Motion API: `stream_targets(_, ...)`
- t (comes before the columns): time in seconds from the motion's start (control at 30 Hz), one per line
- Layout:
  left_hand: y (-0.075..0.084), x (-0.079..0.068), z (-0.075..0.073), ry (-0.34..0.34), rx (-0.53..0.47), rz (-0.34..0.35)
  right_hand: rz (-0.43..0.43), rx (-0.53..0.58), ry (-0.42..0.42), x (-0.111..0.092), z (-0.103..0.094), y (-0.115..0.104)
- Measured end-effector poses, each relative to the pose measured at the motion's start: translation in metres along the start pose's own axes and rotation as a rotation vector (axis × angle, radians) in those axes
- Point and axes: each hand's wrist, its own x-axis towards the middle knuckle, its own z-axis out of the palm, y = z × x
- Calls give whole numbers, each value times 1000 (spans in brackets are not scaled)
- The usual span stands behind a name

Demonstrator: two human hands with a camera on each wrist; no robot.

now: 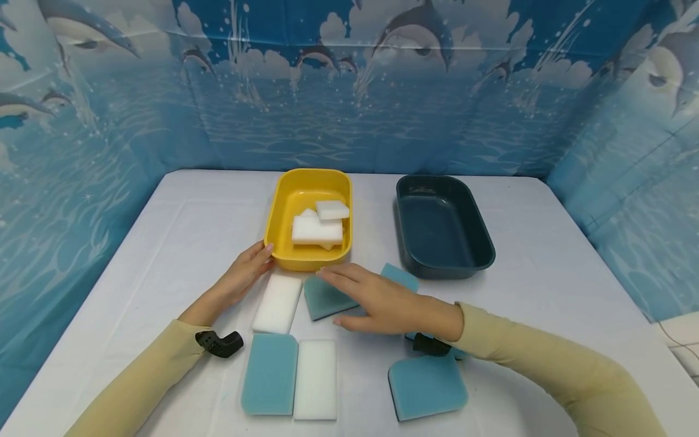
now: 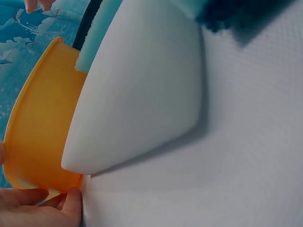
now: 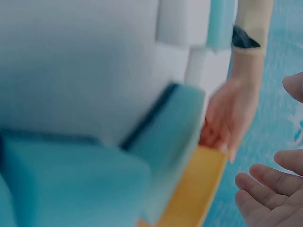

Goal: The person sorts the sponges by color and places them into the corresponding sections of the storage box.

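Note:
A yellow tub holds several white sponges. At its near left corner my left hand grips the tub, fingertips by the rim. Some of its fingers show low against the tub's wall in the left wrist view. My right hand hovers with fingers extended over a blue sponge, its fingertips close to the tub's near edge. Another blue sponge lies partly behind that hand. Just below the tub is a white sponge.
A dark blue tub stands at the back right. Closer to me lie a blue sponge and a white sponge side by side, with a blue sponge to their right. A dolphin-print curtain hangs behind the white table.

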Motion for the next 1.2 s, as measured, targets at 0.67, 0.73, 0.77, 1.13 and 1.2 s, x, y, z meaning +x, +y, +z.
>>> stream_targets(0.67,0,-3,-1,-6,8,14,-75,60,-345,0,22,-16)
stream_targets(0.73,0,-2,-1,-4,10,18,-77,37,-385,3,20,-18)
stream_targets(0.77,1,-2,-1,-3,8,20,-77,23,-406,5,20,-20)
stream_targets(1.13,2,-3,-1,-13,12,16,17,-60,-579,17,24,-46)
stream_targets(1.2,2,-2,-1,-13,9,17,25,-94,-577,17,28,-51)
